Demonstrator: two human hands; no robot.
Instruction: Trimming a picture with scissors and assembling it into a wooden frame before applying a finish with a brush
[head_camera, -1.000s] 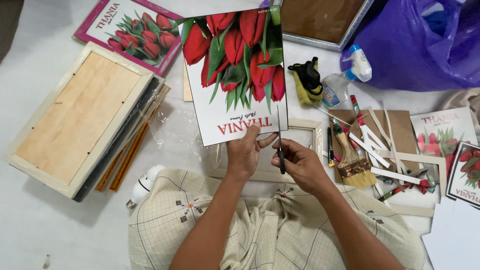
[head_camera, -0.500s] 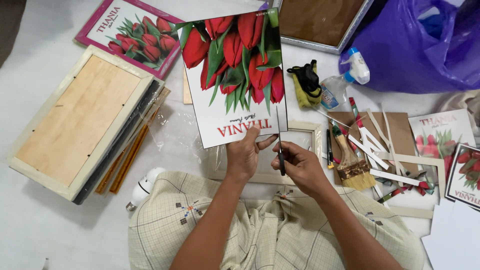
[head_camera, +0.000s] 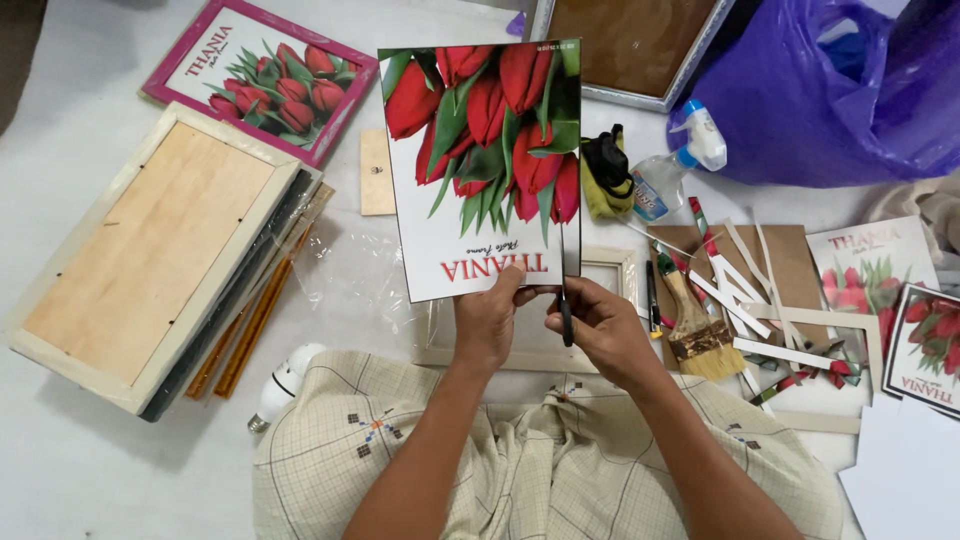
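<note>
L hand (head_camera: 487, 325) pinching tulip print (head_camera: 482, 170) upright by bottom edge, R hand (head_camera: 600, 330) gripping scissors (head_camera: 565, 300) at its right edge.

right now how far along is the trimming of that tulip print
Done: cut paper strips already lie piled on the brown card at the right, near a paintbrush. In hand: the left hand holds the tulip print up by its bottom edge while the right hand works scissors into its right side, low down. Left: most of that edge looks uncut, and more prints wait at the right.
</note>
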